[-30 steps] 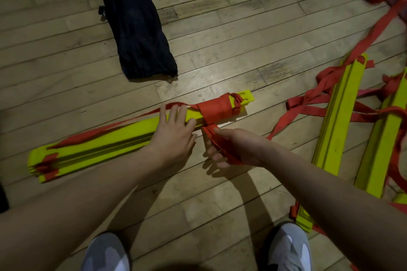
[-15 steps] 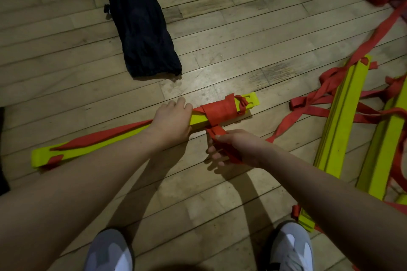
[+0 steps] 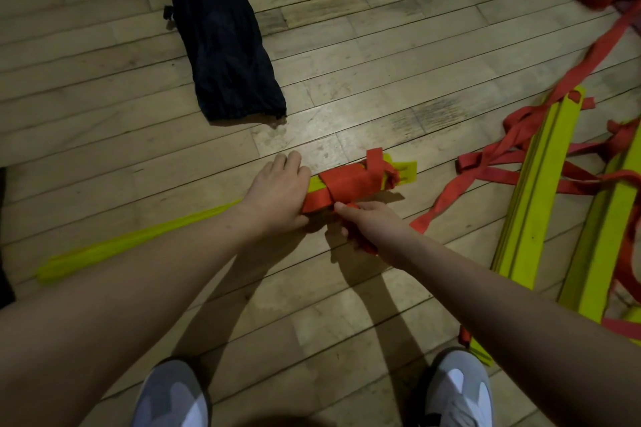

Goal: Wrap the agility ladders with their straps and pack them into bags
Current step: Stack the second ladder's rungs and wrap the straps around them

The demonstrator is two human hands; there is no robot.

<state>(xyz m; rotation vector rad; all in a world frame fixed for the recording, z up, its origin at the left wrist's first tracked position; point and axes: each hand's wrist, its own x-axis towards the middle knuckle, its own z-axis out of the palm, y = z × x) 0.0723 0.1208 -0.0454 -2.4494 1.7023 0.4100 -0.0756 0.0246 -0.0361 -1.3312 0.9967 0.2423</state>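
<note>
On the wooden floor (image 3: 347, 45), just ahead of two grey shoes (image 3: 458, 388), lies a folded yellow ladder bundle (image 3: 138, 243). A left hand (image 3: 277, 194) curls over it beside the wound red strap (image 3: 350, 184), its grip closed round the bundle. A right hand (image 3: 367, 222) pinches the strap's loose tail. A dark bag (image 3: 222, 31) lies beyond; more unwrapped ladders (image 3: 534, 191) lie toward the floor's right edge.

A stacked bundle of flat yellow plastic ladder rungs (image 3: 138, 243) lies slantwise across the frame's middle left, its right end bound in red webbing strap (image 3: 350, 185). A long dark navy fabric bag (image 3: 222, 31) lies flat at upper centre, and more yellow rungs tangled in loose red straps (image 3: 534, 184) sprawl at the right edge.
</note>
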